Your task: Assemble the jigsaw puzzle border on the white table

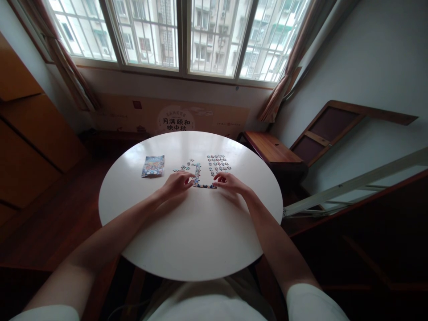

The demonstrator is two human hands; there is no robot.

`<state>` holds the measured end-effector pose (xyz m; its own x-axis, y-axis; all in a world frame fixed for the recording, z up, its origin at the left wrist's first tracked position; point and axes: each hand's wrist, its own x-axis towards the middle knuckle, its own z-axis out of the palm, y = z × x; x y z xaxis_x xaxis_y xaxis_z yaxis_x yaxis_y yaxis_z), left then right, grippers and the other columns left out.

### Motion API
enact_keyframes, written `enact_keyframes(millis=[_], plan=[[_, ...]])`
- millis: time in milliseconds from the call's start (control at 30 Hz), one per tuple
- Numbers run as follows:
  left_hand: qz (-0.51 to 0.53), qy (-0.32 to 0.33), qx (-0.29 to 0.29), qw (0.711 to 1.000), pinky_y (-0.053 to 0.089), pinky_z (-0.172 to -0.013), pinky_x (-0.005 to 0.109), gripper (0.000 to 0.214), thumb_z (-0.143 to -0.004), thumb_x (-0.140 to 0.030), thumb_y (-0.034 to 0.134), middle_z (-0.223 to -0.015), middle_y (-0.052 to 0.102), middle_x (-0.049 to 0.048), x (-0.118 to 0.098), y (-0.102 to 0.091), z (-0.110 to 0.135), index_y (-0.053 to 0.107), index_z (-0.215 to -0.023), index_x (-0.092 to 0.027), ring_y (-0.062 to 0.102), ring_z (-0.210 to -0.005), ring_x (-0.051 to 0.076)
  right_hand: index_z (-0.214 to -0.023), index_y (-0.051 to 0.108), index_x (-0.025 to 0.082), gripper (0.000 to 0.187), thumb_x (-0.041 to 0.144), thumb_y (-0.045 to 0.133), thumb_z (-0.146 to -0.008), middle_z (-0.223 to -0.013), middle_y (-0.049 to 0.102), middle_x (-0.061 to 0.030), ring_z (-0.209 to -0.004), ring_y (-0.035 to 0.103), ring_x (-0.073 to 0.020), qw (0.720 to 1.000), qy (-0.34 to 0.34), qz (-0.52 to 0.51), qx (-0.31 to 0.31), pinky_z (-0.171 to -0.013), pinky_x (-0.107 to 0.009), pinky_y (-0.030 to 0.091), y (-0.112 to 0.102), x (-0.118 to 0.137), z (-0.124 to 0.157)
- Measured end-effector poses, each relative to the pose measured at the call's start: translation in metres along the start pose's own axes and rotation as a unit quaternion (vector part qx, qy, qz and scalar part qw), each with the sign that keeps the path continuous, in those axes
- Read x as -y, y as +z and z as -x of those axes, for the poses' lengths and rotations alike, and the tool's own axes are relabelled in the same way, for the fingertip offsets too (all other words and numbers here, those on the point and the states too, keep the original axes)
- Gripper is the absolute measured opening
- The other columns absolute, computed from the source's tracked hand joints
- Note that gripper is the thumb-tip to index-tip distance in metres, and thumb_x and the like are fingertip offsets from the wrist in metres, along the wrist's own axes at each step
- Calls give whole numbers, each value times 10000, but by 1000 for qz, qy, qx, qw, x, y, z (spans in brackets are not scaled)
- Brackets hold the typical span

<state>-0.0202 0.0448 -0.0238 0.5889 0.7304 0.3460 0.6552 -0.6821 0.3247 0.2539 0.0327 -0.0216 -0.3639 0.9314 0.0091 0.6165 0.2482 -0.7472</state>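
On the white round table lies a partly joined jigsaw puzzle, its linked pieces forming a left side and a bottom row. My left hand has its fingers curled, thumb and fingertips at the lower left corner of the joined pieces. At the right end of the bottom row, my right hand is bent inward with its fingertips on the puzzle's edge. Whether a single loose piece sits under either hand's fingertips is too small to make out. Loose puzzle pieces lie in rows beyond my right hand, and a few scattered pieces lie beyond my left.
A colourful printed sheet or packet lies on the left of the round table. A wooden bench stands behind the table at the right. Windows with bars and curtains line the far wall; orange cabinets stand at left.
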Motion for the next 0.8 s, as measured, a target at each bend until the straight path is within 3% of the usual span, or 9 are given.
enact_keyframes(millis=[133, 267, 433, 600, 800], plan=[[-44, -5, -48, 998, 391, -883, 366, 339, -876, -256, 509, -1013, 576, 90, 5, 2, 0, 641, -1186, -221, 466, -989, 239, -941, 636, 147, 345, 444, 640, -767, -742, 632, -21, -659, 552, -126, 1000, 0, 6, -8, -617, -245, 423, 2, -4, -2], [-76, -54, -48, 994, 349, -907, 423, 385, -878, -261, 504, -1156, 480, 100, 10, 7, 1, 603, -1250, -277, 398, -1033, 265, -937, 640, 144, 340, 439, 635, -768, -740, 637, -23, -661, 558, -128, 1000, 2, 3, -10, -620, -247, 430, 2, -5, -3], [-84, -51, -39, 994, 318, -884, 437, 299, -907, -351, 488, -1195, 446, 100, 13, 8, -2, 675, -1138, -319, 363, -1080, 290, -926, 649, 144, 331, 436, 628, -770, -755, 639, -31, -660, 555, -127, 1000, 3, 11, -14, -607, -242, 424, 2, -2, -1], [-74, -45, -49, 995, 299, -891, 433, 236, -876, -397, 553, -1194, 452, 96, 11, 3, -3, 733, -955, -266, 347, -1120, 292, -930, 650, 142, 330, 434, 615, -780, -762, 640, -34, -659, 557, -127, 1000, 0, 16, -11, -609, -243, 425, 2, -1, -1], [-14, -107, -30, 994, 301, -881, 420, 202, -824, -386, 612, -1181, 482, 95, 10, 2, -4, 706, -918, -234, 374, -1114, 286, -939, 657, 143, 318, 417, 618, -783, -767, 644, -35, -664, 567, -130, 1000, 5, 18, -15, -609, -246, 437, 2, 1, -1]])
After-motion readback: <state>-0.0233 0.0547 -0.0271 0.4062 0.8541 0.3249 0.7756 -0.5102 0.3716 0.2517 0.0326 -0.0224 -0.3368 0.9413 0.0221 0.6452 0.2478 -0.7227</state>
